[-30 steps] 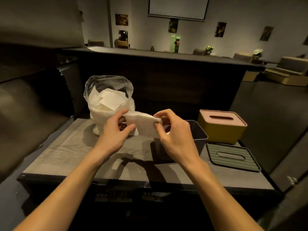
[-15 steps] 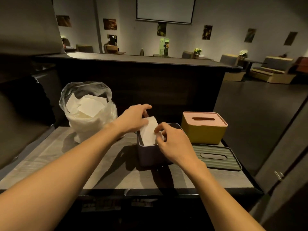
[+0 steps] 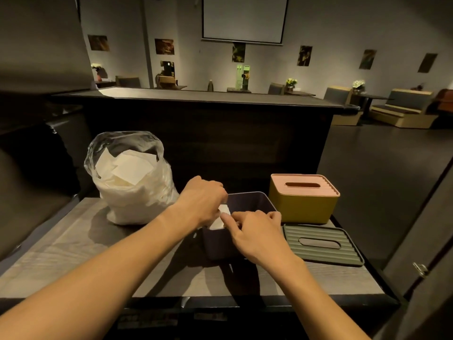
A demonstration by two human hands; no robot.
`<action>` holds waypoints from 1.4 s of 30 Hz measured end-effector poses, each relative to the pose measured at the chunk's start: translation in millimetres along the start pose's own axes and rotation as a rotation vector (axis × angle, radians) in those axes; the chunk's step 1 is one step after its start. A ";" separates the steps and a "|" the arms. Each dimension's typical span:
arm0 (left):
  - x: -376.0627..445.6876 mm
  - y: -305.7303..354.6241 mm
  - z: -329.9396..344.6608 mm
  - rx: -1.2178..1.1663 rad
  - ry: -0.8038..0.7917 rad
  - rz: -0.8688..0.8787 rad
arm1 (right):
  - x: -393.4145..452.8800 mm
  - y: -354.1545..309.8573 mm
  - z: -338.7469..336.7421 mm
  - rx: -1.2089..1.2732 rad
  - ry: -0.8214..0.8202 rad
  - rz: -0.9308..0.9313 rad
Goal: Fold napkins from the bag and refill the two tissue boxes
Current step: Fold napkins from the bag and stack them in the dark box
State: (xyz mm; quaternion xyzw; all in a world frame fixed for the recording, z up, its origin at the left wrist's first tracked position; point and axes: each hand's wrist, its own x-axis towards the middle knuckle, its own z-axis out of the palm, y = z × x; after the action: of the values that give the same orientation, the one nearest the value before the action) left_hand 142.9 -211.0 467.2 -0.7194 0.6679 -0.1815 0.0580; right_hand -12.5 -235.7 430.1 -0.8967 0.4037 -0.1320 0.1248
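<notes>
Left hand over the near-left corner of the open dark purple plastic tissue box, fingers curled down onto a folded white paper napkin standing in that corner. Right hand on the box's near rim, thumb and forefinger pinching the same napkin from the right side, other fingers loosely bent. Napkin partly inside the box, upper edge showing between the two hands; how deep it sits, impossible to tell. Both bare forearms reaching in from the near edge of the grey wood-grain table.

Landmark: the dark purple box, lidless, near the middle of the table.

Left of the box and slightly farther back: clear crinkled plastic bag, upright, mouth open, packed with loose white napkins. Apart from the box, left wrist crossing in front of its lower right side.

Right of the box and behind: mustard-yellow tissue box with a ribbed pink slotted lid, lid on, just beside the purple box's far right corner.

Right of the box and nearer: ribbed grey-green slotted lid, lying flat on the table, slot up, close against the yellow box's front and just beside the purple box's right wall.

Behind the box: dark counter front spanning the view, dim room with a white projection screen beyond.
</notes>
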 end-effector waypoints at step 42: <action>-99.8 -159.9 3.3 -0.420 0.586 -0.301 | 73.3 -151.1 -23.8 0.233 0.272 -0.353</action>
State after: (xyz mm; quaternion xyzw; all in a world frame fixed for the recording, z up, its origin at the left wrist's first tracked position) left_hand 290.1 -97.3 498.0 -0.7232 0.5660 -0.2449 -0.3108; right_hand 130.7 -196.8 512.2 -0.9069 0.2358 -0.3168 0.1467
